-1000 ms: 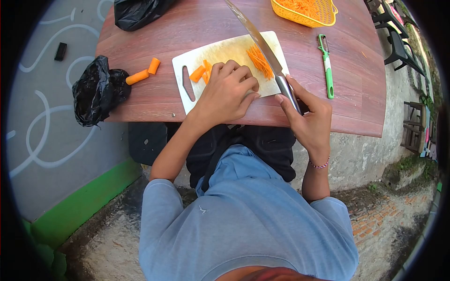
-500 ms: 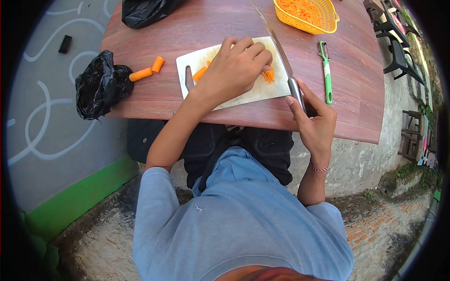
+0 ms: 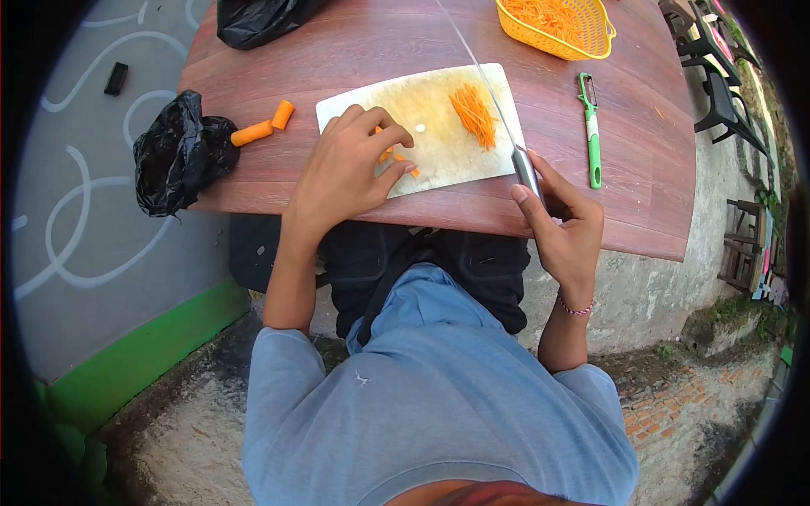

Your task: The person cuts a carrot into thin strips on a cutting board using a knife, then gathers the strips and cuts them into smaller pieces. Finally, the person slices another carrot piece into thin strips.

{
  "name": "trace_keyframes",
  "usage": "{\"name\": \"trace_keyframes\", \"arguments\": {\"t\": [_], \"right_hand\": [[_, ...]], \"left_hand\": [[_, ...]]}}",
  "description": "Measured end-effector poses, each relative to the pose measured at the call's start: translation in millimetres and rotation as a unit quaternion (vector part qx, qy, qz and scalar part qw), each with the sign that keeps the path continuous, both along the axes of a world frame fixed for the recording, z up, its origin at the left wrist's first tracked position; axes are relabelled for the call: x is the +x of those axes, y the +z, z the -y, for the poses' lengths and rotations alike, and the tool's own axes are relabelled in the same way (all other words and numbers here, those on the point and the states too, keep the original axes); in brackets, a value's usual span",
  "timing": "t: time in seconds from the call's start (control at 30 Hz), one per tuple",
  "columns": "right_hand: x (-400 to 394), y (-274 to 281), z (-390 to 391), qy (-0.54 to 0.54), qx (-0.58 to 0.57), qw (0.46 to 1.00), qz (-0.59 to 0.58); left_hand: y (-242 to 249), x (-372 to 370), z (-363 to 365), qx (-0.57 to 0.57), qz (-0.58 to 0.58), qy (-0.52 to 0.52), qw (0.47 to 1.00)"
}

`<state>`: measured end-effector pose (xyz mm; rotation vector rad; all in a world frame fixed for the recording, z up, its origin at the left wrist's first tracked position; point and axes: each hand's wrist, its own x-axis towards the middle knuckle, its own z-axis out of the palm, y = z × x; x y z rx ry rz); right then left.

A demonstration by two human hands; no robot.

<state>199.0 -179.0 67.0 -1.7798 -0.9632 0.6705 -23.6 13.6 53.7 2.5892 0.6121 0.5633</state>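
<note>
My right hand [image 3: 567, 223] is wrapped around the handle of a knife [image 3: 504, 114], its long blade pointing up and away over the right side of the white cutting board [image 3: 434, 173]. Over the board's left part, my left hand [image 3: 350, 169] is curved, with thumb and forefinger apart around orange carrot pieces [image 3: 388, 155]. The hand partly hides these pieces. A small pile of carrot strips [image 3: 474, 116] lies on the board, left of the blade. Between the pile and my left hand is a small pale bit [image 3: 420, 128].
A yellow basket [image 3: 553, 44] of shredded carrot stands at the far right. Right of the board lies a green-and-white peeler [image 3: 590, 131]. To the left are two carrot chunks [image 3: 252, 133], [image 3: 283, 114] beside a black plastic bag [image 3: 179, 156]; another black bag [image 3: 261, 18] sits farther back.
My left hand has moved left and down from the carrot strips to the carrot pieces, uncovering the strips and the middle of the board. The knife has tilted slightly left in my right hand.
</note>
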Motion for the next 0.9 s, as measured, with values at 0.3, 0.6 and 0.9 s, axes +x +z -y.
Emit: {"name": "trace_keyframes", "arguments": {"t": [0.3, 0.6, 0.9], "right_hand": [[-15, -13, -9, 0.068, -0.021, 0.997, 0.009], [-16, -12, 1, 0.056, -0.055, 0.99, -0.115], [-28, -10, -3, 0.034, -0.051, 0.979, -0.194]], "left_hand": [[-16, -9, -7, 0.017, -0.035, -0.027, 0.999], [-20, 10, 3, -0.023, 0.046, 0.102, 0.994], [-34, 40, 9, 0.024, 0.026, 0.226, 0.973]]}}
